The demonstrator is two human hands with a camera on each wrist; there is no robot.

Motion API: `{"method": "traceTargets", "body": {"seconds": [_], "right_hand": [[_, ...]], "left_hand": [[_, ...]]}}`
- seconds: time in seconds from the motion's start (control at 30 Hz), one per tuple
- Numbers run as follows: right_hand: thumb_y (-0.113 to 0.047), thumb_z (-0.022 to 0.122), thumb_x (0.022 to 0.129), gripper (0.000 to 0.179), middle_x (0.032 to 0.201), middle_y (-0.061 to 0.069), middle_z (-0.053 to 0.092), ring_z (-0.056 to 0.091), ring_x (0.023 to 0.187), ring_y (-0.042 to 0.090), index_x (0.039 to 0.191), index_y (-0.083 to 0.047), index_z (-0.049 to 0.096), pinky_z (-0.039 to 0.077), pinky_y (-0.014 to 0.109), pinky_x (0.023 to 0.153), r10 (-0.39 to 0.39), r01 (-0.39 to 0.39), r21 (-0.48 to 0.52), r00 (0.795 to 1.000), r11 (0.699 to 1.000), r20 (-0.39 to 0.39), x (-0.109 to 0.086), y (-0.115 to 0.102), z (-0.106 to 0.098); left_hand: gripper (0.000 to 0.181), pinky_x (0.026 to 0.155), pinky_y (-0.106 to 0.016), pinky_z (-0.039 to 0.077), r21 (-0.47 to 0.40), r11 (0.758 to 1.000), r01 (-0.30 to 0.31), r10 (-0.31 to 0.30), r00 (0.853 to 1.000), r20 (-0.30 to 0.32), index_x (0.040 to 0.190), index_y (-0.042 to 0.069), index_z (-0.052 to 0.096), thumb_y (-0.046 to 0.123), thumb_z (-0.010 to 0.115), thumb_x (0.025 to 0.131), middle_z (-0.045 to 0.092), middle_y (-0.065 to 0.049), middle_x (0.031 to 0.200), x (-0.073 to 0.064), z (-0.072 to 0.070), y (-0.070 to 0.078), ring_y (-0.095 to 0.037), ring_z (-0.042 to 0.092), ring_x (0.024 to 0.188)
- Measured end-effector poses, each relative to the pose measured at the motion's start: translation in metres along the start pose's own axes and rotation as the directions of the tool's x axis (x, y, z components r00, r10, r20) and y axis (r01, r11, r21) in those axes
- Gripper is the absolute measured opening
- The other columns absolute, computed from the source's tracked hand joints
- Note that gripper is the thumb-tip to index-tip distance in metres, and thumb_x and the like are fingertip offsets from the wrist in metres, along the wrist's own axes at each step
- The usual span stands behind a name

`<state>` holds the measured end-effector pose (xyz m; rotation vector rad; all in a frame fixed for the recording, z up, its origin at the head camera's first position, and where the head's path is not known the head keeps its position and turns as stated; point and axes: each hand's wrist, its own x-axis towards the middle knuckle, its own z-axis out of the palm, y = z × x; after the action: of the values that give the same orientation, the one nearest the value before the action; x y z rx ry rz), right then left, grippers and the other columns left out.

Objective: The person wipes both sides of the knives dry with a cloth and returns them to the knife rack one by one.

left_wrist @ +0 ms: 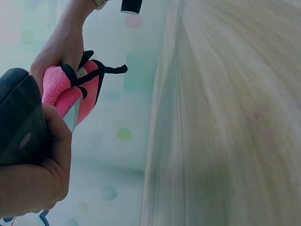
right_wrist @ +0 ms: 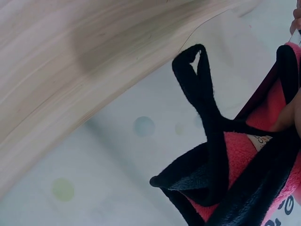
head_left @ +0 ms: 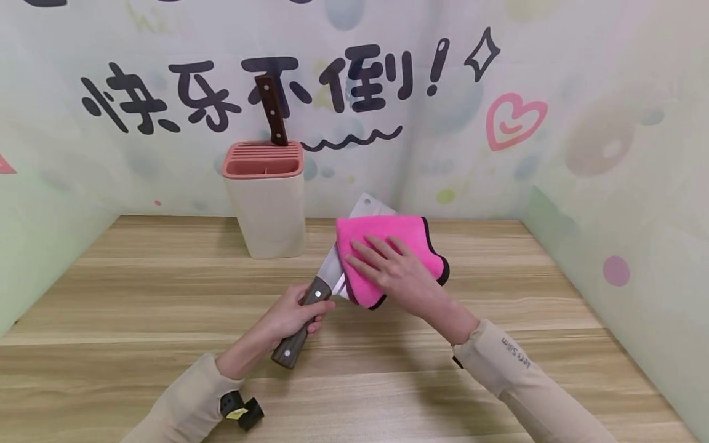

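In the head view, my left hand [head_left: 290,315] grips the dark wooden handle of a cleaver [head_left: 330,269], whose broad blade slants away to the upper right. A pink cloth [head_left: 412,237] with black edging is folded over the blade and hides most of it. Over the cloth lie the fingers of my right hand [head_left: 400,277], spread a little; its thumb is hidden from above. From the left wrist, the cloth [left_wrist: 59,84] wraps both sides of the blade, pinched by the right hand [left_wrist: 63,49]. The right wrist view has the cloth's black hanging loop [right_wrist: 200,89].
A white knife block [head_left: 271,215] with a pink slotted top stands at the back, left of the blade. One knife [head_left: 271,111] sits in it, handle up. Under everything spreads a wood-grain table [head_left: 138,307], with printed fabric walls [head_left: 598,154] behind and at both sides.
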<state>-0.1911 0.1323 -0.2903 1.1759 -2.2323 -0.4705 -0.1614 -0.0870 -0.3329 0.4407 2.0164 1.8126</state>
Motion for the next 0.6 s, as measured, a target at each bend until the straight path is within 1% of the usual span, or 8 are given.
{"method": "traceTargets", "body": {"seconds": [0.23,0.37,0.5,0.6], "right_hand": [[0.0,0.067,0.075,0.057,0.131,0.006,0.047,0.042,0.12,0.027,0.127,-0.016,0.05,0.04,0.04,0.092,0.061,-0.06,0.022,0.998,0.998,-0.002,-0.001,0.008,0.002],[0.0,0.069,0.073,0.058,0.129,0.007,0.049,0.043,0.119,0.027,0.127,-0.014,0.05,0.042,0.041,0.09,0.091,-0.091,0.023,0.996,0.996,0.005,-0.001,0.012,0.003],[0.002,0.069,0.073,0.06,0.127,0.009,0.05,0.044,0.118,0.028,0.127,-0.013,0.05,0.043,0.042,0.089,0.14,-0.141,0.034,0.99,0.989,0.021,-0.002,0.017,0.006],[0.004,0.066,0.074,0.057,0.127,0.01,0.05,0.044,0.117,0.028,0.127,-0.012,0.05,0.043,0.043,0.089,0.178,-0.179,0.053,0.984,0.982,0.019,-0.004,0.021,0.009]], "left_hand": [[0.016,0.041,-0.018,0.036,0.011,1.0,0.004,-0.004,1.0,-0.006,0.082,0.001,0.043,0.011,0.054,0.088,0.043,0.0,0.057,-0.002,0.0,0.0,-0.005,0.041,0.044],[0.015,0.042,-0.018,0.037,0.015,1.0,0.011,-0.011,1.0,-0.005,0.083,0.001,0.043,0.01,0.053,0.088,0.043,0.001,0.057,-0.002,-0.001,-0.001,-0.006,0.042,0.044],[0.016,0.042,-0.018,0.037,0.015,1.0,0.003,-0.003,1.0,-0.001,0.082,0.0,0.043,0.01,0.054,0.088,0.043,0.0,0.057,-0.003,-0.001,0.0,-0.006,0.042,0.044],[0.017,0.042,-0.018,0.037,0.014,1.0,-0.005,0.005,1.0,0.005,0.082,0.0,0.043,0.011,0.055,0.087,0.043,0.0,0.057,-0.003,-0.001,0.0,-0.006,0.042,0.044]]}}
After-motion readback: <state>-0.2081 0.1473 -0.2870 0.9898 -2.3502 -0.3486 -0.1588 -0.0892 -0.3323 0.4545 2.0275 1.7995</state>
